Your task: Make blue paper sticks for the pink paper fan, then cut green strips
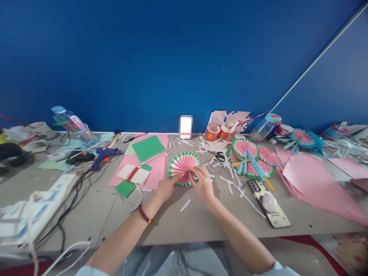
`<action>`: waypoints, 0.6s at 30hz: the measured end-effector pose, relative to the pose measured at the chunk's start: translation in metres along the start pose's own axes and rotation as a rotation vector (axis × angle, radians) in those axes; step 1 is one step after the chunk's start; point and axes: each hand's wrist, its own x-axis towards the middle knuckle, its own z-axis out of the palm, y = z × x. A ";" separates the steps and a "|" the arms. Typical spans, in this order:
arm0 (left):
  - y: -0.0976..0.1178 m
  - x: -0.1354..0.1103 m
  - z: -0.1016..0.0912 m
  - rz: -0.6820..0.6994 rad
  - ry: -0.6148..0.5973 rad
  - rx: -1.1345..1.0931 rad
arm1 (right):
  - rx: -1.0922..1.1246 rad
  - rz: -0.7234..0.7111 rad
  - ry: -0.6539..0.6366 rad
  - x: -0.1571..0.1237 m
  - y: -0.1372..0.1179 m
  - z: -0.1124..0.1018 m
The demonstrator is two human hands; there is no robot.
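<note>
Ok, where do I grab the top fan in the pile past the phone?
Pinch the pale blue sticks, coming from the near side of the table. They stick out past the fan and slant that way, so your grip should likely miss its folded paper, which could crush.

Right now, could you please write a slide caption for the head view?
Left hand and right hand hold a round pleated paper fan at a cluttered grey table.
</note>
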 end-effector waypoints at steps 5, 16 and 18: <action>0.000 -0.001 0.001 0.005 -0.018 -0.013 | 0.013 -0.017 0.012 0.001 -0.002 -0.001; 0.006 -0.002 0.002 -0.004 -0.047 -0.048 | 0.016 0.001 -0.032 0.002 -0.003 -0.002; 0.005 -0.003 0.003 -0.015 -0.070 -0.058 | 0.026 -0.002 -0.023 0.002 -0.002 -0.002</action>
